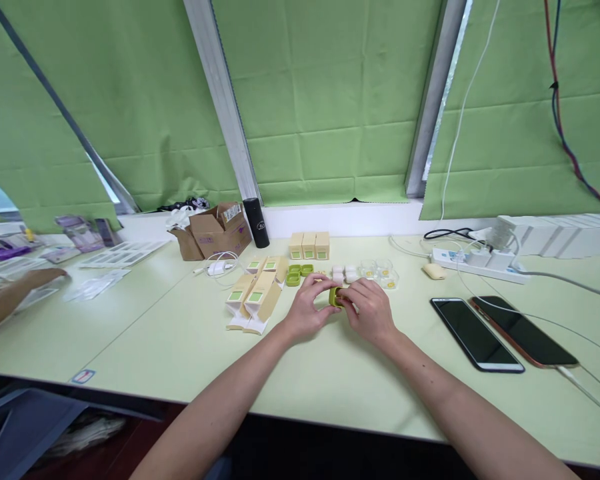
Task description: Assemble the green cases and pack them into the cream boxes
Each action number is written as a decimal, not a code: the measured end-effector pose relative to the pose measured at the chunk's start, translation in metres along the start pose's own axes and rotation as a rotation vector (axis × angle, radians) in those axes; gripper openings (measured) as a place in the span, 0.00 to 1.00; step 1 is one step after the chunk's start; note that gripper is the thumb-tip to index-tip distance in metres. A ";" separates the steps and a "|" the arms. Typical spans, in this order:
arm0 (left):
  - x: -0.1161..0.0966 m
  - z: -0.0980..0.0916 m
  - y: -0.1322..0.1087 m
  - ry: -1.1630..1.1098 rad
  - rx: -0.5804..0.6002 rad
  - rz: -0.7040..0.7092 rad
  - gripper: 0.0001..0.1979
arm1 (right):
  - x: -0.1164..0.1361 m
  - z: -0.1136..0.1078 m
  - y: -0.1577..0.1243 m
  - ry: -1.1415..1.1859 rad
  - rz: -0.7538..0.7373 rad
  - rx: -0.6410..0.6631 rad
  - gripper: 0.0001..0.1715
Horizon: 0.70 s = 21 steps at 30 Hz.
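Both my hands meet over the middle of the pale green table. My left hand and my right hand pinch a small green case between their fingertips. Just beyond lie two more green cases, a few small white cases and clear plastic trays. Left of my hands lie several open cream cartons with green labels. Three closed cream boxes stand in a row behind.
Two phones lie at right, one on a cable. A white power strip and white boxes sit far right. A brown cardboard box and black cylinder stand at the back. Another person's hand rests at left.
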<state>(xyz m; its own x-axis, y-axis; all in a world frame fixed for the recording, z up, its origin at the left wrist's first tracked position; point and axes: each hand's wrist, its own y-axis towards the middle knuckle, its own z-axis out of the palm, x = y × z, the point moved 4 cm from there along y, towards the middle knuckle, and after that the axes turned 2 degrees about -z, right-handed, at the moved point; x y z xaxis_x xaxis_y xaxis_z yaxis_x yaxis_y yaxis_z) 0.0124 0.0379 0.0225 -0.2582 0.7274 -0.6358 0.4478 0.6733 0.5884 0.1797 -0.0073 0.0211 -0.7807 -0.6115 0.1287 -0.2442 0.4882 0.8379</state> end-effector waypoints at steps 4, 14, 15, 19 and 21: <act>0.001 -0.005 0.001 0.037 -0.022 0.004 0.23 | -0.001 -0.003 0.000 0.039 -0.013 0.032 0.12; 0.003 -0.006 0.003 0.141 -0.062 0.008 0.24 | 0.001 0.001 -0.003 0.085 0.045 0.056 0.33; 0.003 -0.005 0.003 0.138 -0.058 0.008 0.24 | 0.001 0.003 -0.004 0.094 0.049 0.073 0.35; 0.003 -0.001 0.002 0.128 -0.042 -0.028 0.26 | -0.002 0.010 -0.007 0.169 0.086 0.099 0.38; 0.003 0.000 0.001 0.115 -0.044 -0.063 0.28 | -0.004 0.012 -0.008 0.244 0.120 0.095 0.40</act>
<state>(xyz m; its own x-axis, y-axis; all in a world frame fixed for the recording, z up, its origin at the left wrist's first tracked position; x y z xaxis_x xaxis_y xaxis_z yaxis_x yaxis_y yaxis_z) 0.0115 0.0409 0.0209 -0.3818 0.6925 -0.6121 0.3908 0.7211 0.5721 0.1783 -0.0010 0.0079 -0.6485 -0.6721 0.3573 -0.2207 0.6153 0.7568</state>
